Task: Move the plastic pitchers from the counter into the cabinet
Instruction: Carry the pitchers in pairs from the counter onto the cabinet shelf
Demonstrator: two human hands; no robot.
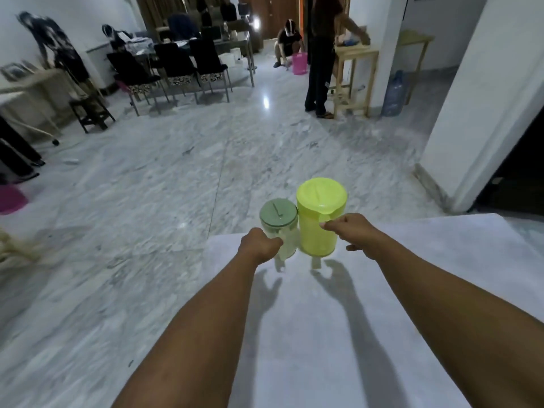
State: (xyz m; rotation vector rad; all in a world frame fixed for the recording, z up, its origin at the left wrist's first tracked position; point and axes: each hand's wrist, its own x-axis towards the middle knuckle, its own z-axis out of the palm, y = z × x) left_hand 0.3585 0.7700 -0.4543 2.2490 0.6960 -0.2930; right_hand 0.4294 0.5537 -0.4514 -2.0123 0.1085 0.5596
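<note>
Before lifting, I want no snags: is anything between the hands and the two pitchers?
Nothing visible: left hand grips the green-lidded clear pitcher, right hand is at the yellow pitcher.

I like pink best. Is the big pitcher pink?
No, the big pitcher is bright yellow-green, lid and all, beside a smaller clear pitcher.

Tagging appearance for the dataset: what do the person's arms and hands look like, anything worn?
Both arms are bare from the frame edge to the hands; no sleeves show. The left hand and right hand wear no gloves. No watch, bracelet or ring is visible on wrists or fingers.
</note>
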